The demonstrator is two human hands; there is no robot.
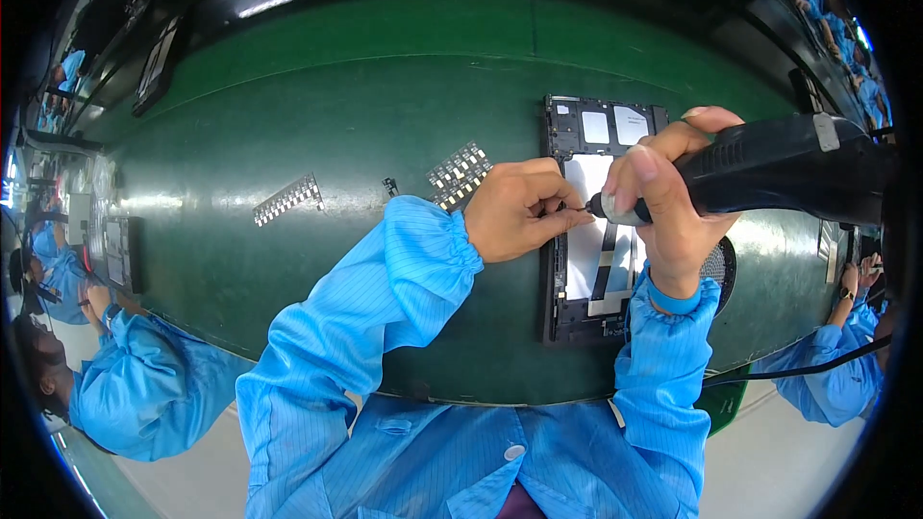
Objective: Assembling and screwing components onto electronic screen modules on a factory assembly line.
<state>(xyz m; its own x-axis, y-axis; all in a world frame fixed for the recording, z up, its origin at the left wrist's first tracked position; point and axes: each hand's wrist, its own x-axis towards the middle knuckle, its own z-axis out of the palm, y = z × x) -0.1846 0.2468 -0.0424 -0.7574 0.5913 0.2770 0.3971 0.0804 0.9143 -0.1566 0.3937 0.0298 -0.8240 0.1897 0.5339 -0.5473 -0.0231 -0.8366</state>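
Note:
My right hand [673, 202] is wrapped round a black electric screwdriver [779, 173], which lies almost level with its bit pointing left. Thumb and fingers of my left hand [524, 210] are pinched together right at the bit's tip; whatever they hold is too small or hidden to name. Both hands are over an opened tablet-like device [582, 269], a black frame with silver-white panels inside. My hands and the screwdriver cover part of its middle.
Left of the device lie a board of small parts [461, 171], a tiny black piece [389, 186] and another perforated strip [288, 200]. A round black mesh dish [719, 267] stands right of it. A cable [803, 362] runs at lower right. Co-workers in blue sit at both sides.

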